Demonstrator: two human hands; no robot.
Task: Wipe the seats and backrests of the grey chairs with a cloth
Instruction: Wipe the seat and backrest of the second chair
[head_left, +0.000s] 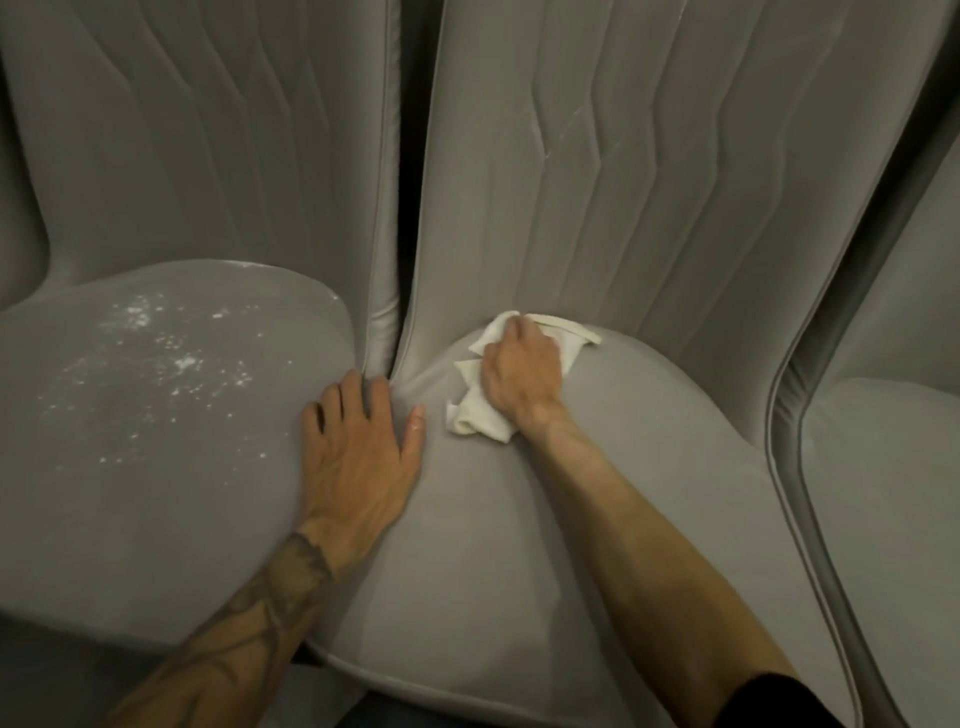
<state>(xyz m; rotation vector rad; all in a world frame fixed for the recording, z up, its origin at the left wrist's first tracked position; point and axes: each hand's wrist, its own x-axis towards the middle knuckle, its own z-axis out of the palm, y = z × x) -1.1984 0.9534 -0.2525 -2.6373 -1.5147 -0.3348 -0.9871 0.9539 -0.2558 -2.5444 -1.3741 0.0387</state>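
Note:
Three grey upholstered chairs stand side by side. The middle chair's seat (519, 545) fills the centre, and its ribbed backrest (623, 182) rises behind it. My right hand (519, 374) presses a crumpled white cloth (478, 415) onto the back of that seat, close to where seat and backrest meet. My left hand (363, 452) lies flat with fingers spread across the gap between the left chair's seat (156, 441) and the middle seat, holding nothing. White powdery specks (166, 353) dot the left seat.
The left chair's backrest (208, 130) stands at top left, with a dark narrow gap (410, 182) between it and the middle backrest. A third grey chair (893, 493) sits at the right edge, its piped rim close to the middle seat.

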